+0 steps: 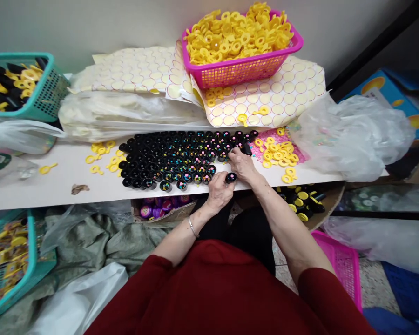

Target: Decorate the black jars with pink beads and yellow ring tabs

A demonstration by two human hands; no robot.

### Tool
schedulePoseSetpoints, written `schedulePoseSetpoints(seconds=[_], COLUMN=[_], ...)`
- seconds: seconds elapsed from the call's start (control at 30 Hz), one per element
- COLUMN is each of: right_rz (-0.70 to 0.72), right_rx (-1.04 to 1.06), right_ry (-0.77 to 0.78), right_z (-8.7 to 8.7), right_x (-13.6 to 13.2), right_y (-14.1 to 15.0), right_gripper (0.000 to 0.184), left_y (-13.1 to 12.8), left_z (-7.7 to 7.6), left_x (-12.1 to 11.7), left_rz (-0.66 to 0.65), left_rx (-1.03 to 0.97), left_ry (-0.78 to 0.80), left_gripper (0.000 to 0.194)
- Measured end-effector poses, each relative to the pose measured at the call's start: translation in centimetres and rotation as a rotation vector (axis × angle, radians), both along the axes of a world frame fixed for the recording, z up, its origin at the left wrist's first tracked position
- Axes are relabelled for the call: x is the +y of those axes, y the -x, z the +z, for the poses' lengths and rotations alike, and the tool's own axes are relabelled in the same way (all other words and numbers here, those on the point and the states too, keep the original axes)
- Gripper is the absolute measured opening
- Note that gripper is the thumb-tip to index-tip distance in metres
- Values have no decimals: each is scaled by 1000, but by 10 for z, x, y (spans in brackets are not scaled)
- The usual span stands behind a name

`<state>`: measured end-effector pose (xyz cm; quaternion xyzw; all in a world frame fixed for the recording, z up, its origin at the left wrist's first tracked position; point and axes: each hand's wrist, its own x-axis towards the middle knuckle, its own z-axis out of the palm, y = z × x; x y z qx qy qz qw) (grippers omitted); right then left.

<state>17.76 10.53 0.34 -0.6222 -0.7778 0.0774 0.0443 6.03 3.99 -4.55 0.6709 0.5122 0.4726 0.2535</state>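
My left hand [219,191] is closed around a small black cup [231,177] at the table's front edge, with bright bits showing inside it. Just above and to the right, my right hand [243,164] bends over the right end of the rows, its fingers pinched beside another black cup [223,156]. Whatever lies between those fingertips is hidden. Packed rows of black cups [153,158] stand upright to the left. Many on the right side hold pink, blue and yellow bits; those at the far left look dark inside.
Yellow rings with handles [279,153] lie over pink beads [302,151] at the right. A pink basket [242,70] heaped with yellow rings stands behind. Teal baskets [50,95] sit left, plastic bags [363,135] right. Under the table are boxes, one with purple items [157,211].
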Motion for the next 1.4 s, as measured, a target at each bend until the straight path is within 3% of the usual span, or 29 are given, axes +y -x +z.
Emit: schedulePoseSetpoints(seconds=[0.13, 0.3, 0.43, 0.63, 0.73, 0.83, 0.93, 1.0, 1.13, 1.2, 1.4], right_rz=[49, 92, 80, -2, -114, -98, -12, -36, -400, -537, -490], right_rx=[-57, -70, 10, 492, 779, 907, 832, 772, 678, 571, 198], right_ry=[36, 77, 45, -92, -159, -146, -112, -143, -376, -417, -351], right_z=[7, 18, 12, -6, -1, 11, 20, 19, 1, -9, -20], right_x=[7, 12, 15, 12, -1, -21, -38, -43, -38, -32, -17], right_y=[1, 0, -4, -17, -18, -13, -6, -6, -21, -32, -34], right_gripper=[24, 19, 15, 16, 12, 8, 11, 14, 15, 17, 35], left_y=[-3, -8, -13, -14, -13, -13, -13, -12, -11, -11, -11], left_z=[-1, 3, 5, 5, 4, 4, 4, 4, 5, 6, 5], left_x=[2, 7, 10, 10, 11, 12, 12, 11, 10, 10, 10], left_rz=[-4, -24, -8, 11, 24, 17, 6, 7, 12, 6, 18], left_rx=[9, 66, 97, 100, 90, 82, 69, 69, 102, 115, 153], left_ry=[37, 57, 92, 68, 53, 37, 36, 38, 54, 56, -1], left_gripper=[36, 41, 48, 41, 37, 32, 29, 29, 27, 26, 28])
